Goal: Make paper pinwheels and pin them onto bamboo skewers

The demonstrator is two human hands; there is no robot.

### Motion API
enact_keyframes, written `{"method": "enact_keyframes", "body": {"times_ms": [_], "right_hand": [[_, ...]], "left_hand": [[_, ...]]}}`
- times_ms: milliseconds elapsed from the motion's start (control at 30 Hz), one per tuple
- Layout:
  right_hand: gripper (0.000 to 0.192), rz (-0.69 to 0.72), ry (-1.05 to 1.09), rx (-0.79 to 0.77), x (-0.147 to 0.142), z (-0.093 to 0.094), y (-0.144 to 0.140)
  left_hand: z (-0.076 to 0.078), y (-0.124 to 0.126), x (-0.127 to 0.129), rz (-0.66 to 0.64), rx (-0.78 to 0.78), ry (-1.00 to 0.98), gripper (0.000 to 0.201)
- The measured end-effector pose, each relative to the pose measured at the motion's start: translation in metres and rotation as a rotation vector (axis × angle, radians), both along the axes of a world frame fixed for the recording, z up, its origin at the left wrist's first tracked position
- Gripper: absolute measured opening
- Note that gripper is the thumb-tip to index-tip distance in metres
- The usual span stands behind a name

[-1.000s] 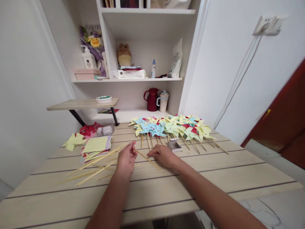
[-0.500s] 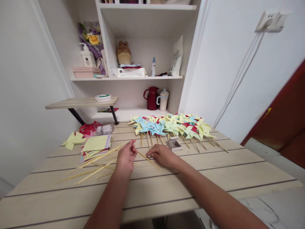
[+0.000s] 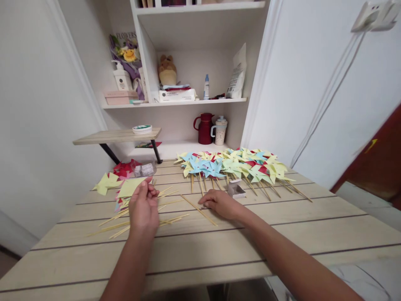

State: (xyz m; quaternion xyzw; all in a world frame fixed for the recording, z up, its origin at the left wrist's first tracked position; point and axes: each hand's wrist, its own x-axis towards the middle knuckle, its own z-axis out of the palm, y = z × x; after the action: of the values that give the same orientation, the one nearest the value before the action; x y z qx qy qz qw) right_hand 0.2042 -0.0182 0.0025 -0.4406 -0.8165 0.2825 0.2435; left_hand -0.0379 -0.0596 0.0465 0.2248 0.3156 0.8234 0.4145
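Note:
My left hand is over the bamboo sticks and the near edge of the paper stack. Its fingers are loosely curled and apart, with nothing visible in them. A single stick lies slanted on the table between my hands. To the right of it, my right hand rests low on the tabletop, fingertips pressed together over tiny bits too small to name. Just beyond that hand stands a small open box. Behind it lie several paper pinwheels on sticks, in yellow, blue, green and red.
At the left are a loose yellow pinwheel shape, red paper pieces and a clear plastic box. A raised wooden stand rises behind them. A red jug and a cup stand at the back.
My left hand has moved left, away from the single stick, to above the loose sticks and paper stack. My right hand stays about where it was. The view has shifted slightly.

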Motion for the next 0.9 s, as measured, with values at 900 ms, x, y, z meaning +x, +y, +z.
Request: {"method": "enact_keyframes", "body": {"times_ms": [900], "right_hand": [[0.038, -0.232, 0.487, -0.019, 0.004, 0.014, 0.0]], "left_hand": [[-0.009, 0.016, -0.125, 0.167, -0.49, 2.184, 0.04]]}}
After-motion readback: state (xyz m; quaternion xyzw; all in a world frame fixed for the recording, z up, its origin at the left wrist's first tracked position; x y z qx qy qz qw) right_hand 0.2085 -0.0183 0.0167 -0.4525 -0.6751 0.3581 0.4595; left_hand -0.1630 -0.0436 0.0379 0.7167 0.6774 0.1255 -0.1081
